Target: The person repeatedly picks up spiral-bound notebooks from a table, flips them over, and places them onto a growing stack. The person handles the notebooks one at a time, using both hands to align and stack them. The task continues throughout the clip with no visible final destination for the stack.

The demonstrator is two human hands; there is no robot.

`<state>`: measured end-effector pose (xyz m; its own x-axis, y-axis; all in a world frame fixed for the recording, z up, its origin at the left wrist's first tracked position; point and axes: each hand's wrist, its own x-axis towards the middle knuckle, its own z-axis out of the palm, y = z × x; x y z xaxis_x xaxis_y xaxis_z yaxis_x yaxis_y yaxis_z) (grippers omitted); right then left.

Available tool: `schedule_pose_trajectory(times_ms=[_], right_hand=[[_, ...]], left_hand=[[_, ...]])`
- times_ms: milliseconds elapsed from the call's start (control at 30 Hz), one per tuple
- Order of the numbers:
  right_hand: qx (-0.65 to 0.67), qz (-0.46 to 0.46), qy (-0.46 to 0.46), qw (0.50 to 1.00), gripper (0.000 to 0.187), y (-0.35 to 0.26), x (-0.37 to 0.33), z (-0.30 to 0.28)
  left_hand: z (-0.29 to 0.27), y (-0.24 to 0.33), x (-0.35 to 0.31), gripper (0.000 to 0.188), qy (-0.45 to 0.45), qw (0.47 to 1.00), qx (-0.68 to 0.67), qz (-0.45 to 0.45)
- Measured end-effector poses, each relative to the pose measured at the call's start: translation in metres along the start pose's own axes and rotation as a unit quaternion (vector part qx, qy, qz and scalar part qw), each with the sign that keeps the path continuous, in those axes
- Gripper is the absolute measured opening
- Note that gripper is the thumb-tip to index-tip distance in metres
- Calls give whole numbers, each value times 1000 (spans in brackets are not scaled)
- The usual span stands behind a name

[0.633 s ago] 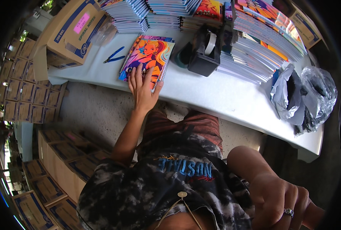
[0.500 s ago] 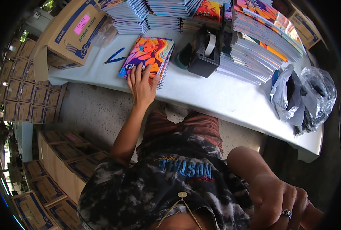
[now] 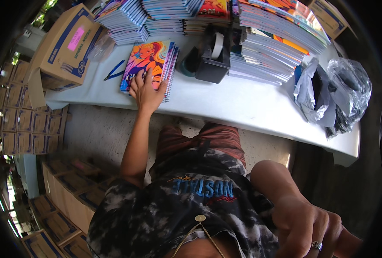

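My left hand [image 3: 149,92] rests on the lower part of a small stack of spiral notebooks [image 3: 150,53], its fingers spread over the top cover. That cover carries a colourful drawing of a figure with long hair, and wire bindings show along the stack's right side. A pair of blue-handled pliers or cutters [image 3: 114,71] lies just left of the notebooks. My right hand [image 3: 309,228] is raised at the lower right, close to the camera, with a ring on one finger. Its fingers are curled, and their tips are hidden, so whatever they grip does not show.
A black tape dispenser [image 3: 214,62] stands right of the notebooks. Tall notebook piles [image 3: 266,58] line the table's far side. An open carton [image 3: 64,51] sits at the left, crumpled plastic wrapping [image 3: 347,92] at the right end. Stacked cartons [image 3: 32,116] stand beyond the left end.
The table and its things sit further left in the view. My left hand stays on the notebooks, its fingers now more spread. My right hand remains raised and curled.
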<state>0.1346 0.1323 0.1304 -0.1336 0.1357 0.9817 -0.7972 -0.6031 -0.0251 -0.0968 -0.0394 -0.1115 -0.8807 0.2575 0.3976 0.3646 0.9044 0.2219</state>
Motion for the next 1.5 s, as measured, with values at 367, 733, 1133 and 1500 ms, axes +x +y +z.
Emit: schedule_pose_trajectory(times_ms=[367,733,1133,1500], right_hand=[[-49,-16,46,998,33,-33,-7,3],[-723,273,357,524,26,-116,-59,-208],[-801,535,268,-1,41,-184,-153,-339],[-805,543,237,22,39,-183,-165,-353]], left_hand=[[-4,3,-8,72,-30,999,2,21],[-35,10,-13,45,115,987,-105,45],[-56,51,-23,23,49,957,-248,144],[-60,64,-25,21,0,928,-338,158]])
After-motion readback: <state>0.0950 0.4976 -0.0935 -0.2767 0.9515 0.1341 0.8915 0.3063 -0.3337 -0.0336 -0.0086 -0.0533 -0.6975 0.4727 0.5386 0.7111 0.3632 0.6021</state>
